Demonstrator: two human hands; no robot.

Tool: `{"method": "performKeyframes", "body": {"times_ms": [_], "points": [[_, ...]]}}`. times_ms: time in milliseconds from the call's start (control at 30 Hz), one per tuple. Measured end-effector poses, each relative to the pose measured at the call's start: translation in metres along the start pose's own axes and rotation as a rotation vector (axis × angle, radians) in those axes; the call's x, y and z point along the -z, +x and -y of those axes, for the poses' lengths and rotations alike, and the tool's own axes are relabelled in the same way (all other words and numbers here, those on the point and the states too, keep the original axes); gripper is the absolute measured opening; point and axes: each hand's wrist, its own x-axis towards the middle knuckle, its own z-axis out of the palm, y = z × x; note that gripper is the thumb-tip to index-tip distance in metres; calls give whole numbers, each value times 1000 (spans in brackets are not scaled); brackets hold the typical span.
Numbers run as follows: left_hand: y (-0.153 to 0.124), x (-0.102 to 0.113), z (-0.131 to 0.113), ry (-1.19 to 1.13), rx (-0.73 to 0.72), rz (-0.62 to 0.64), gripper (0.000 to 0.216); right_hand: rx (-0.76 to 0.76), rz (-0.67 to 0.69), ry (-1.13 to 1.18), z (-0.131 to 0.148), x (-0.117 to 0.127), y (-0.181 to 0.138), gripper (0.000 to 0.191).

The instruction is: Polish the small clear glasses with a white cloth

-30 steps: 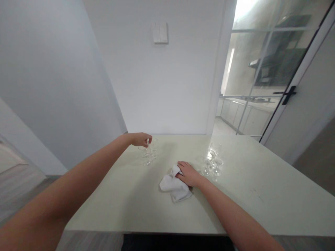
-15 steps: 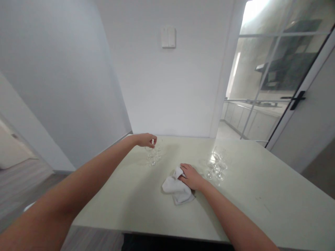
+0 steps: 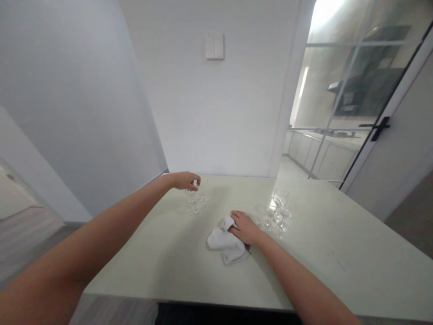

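My left hand [image 3: 186,181] is over the far left of the table, its thumb and fingers curved with a gap between them. Just below its fingertips stands a group of clear stemmed glasses [image 3: 196,201]; some rims are hard to make out. My right hand [image 3: 245,228] rests on the table near the middle, gripping the edge of a crumpled white cloth [image 3: 226,246] between thumb and fingers. To the right of that hand is a second group of clear stemmed glasses [image 3: 278,212], apart from it.
The pale table [image 3: 189,266] meets a white wall [image 3: 219,117] at its far edge, with a switch plate [image 3: 214,46] higher up. At the right, a glass-paned door [image 3: 338,90] with a black handle [image 3: 379,128] shows a kitchen behind it.
The whole view has shifted slightly as the head moved. Both hands keep nearly the same places against the glasses and the cloth.
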Motion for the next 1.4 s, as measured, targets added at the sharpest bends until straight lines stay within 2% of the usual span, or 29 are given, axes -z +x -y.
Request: {"method": "performKeyframes", "body": {"times_ms": [133,400,533,700,767,800,933,1033,1133,1233,1333,1400], "points": [[-3,5,-1,6,-17,12,34,12,-5,-4,0,1,0,48],[-2,10,0,34,-34,29,27,5,-5,-3,2,2,0,44],[-4,14,-4,48,-35,42,31,-3,-10,-2,3,2,0,44],[-10,27,-22,203,92,-9,49,4,-10,-4,3,3,0,41],[-10,32,-39,255,107,-76,46,6,-11,-5,3,3,1,40],[-9,33,-51,255,69,-109,42,9,-12,-7,2,3,1,40],[1,33,-117,187,-320,-205,30,18,-13,-25,2,4,2,42],[16,27,-170,194,-546,-317,29,17,-10,-38,3,5,1,42],[38,21,-212,203,-776,-412,30,14,-10,-32,2,7,0,40],[62,15,-240,243,-854,-427,40,29,1,-8,1,8,0,39],[81,11,-257,265,-853,-367,49,49,11,11,1,9,1,39],[89,9,-265,274,-841,-321,48,60,1,19,1,9,1,41]]}}
